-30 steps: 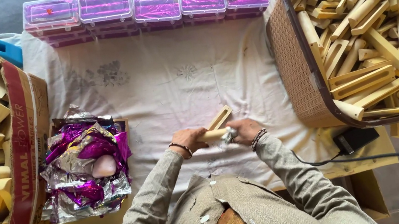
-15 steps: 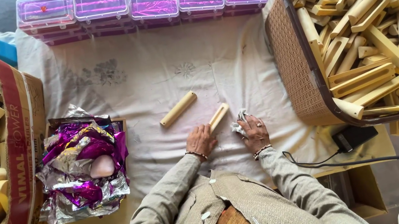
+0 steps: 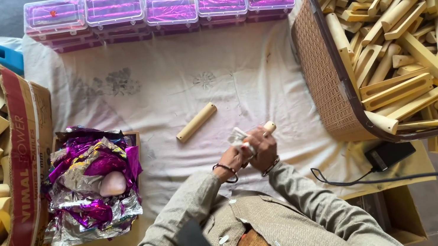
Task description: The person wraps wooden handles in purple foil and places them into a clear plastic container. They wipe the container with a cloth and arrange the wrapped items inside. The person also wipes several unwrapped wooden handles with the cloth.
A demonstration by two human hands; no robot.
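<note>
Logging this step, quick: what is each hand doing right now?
Left hand: closed on the wooden piece, holding it.
Right hand: closed, pressing a small white cloth against the same piece.

- Setting was a small craft packing workshop.
- Woven basket [image 3: 323,71] and cardboard box [image 3: 29,168] held bulk wooden pieces [image 3: 396,37].
- Clear plastic cases [image 3: 160,12] lined the cloth-covered table [image 3: 165,90]; foil wrappers [image 3: 92,184] sat nearby.

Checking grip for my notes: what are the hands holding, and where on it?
Both hands clasp one pale wooden piece around its near end; only the far tip shows. A small white cloth is bunched against it.
</note>
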